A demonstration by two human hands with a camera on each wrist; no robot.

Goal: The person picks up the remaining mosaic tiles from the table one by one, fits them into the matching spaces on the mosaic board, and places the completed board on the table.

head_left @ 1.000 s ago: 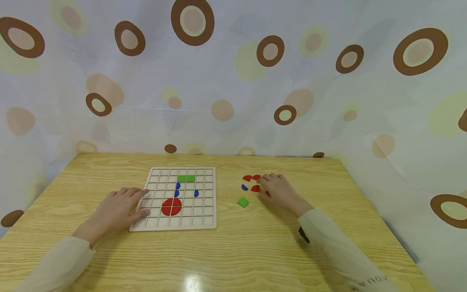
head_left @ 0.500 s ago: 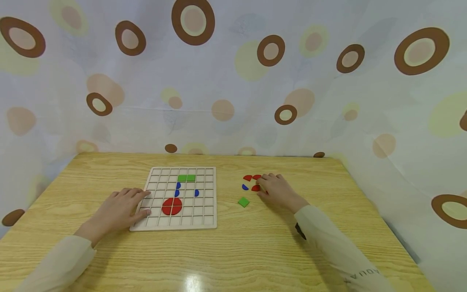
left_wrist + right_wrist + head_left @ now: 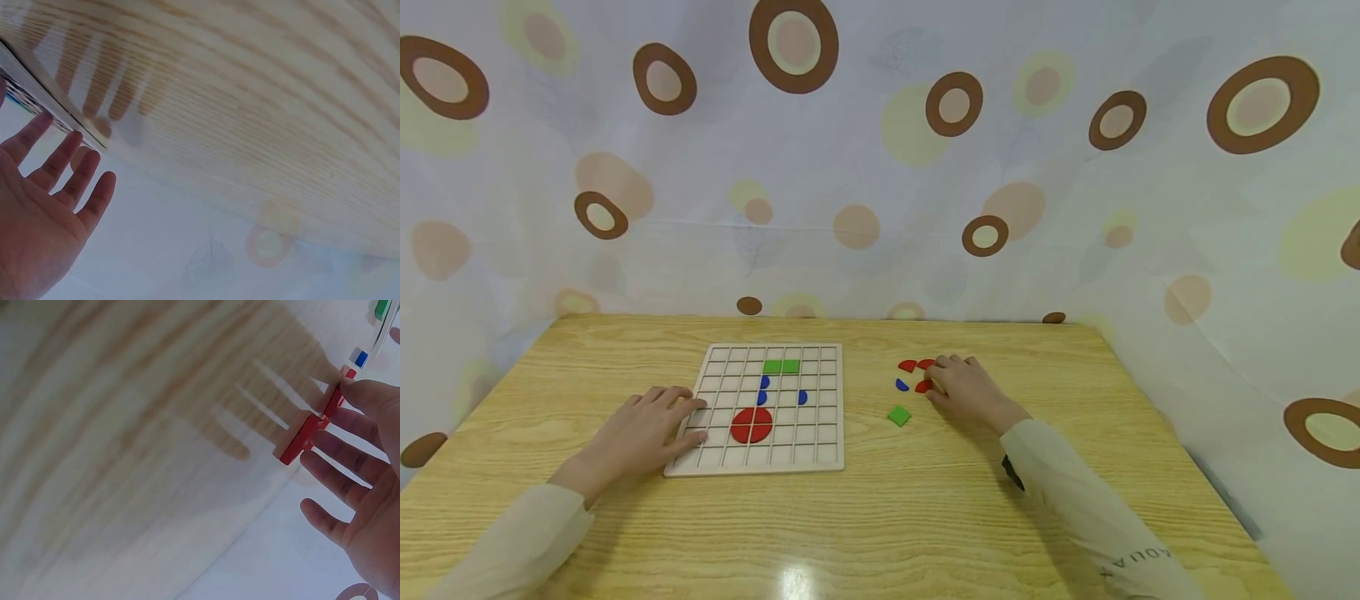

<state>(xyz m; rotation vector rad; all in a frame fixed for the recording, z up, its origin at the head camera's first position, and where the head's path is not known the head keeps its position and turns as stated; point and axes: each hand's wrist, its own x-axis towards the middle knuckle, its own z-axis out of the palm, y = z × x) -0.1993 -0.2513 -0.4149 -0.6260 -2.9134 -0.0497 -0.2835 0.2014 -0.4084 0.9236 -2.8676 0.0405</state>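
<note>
The right hand [image 3: 967, 392] had edged slightly left, fingers parted at the red pieces [image 3: 907, 366] — pinch unclear. The left hand [image 3: 642, 427] stayed spread over the board's [image 3: 806, 434] left edge; table [image 3: 867, 450] lay between board and pieces.

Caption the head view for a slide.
Left hand at a white gridded square board, right hand at red flat quarter-circle pieces.
</note>
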